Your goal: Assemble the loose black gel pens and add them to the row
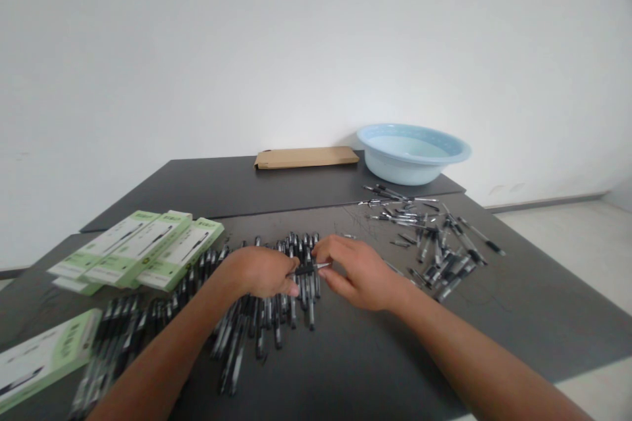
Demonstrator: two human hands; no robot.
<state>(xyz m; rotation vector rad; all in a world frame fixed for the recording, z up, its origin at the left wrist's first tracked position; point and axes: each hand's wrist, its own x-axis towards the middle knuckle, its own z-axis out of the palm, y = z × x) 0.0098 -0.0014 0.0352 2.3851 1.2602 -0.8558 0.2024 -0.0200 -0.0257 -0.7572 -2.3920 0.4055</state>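
Between my two hands lies a pen with a black grip, held level above the table. My left hand is closed on its left part, thumb and fingers pinching it. At the pen's pointed right end, my right hand pinches with thumb and forefinger; whether it grips a small part or the tip itself cannot be made out. Just below and around my left hand, many capped pens lie side by side in a spread row. To the right of my right hand, loose pens and pen parts are scattered in a heap.
Green-and-white pen boxes are stacked at the left, and another box lies nearer me. A flat brown cardboard piece rests at the back of the dark table. Beside it stands a light blue basin against the white wall.
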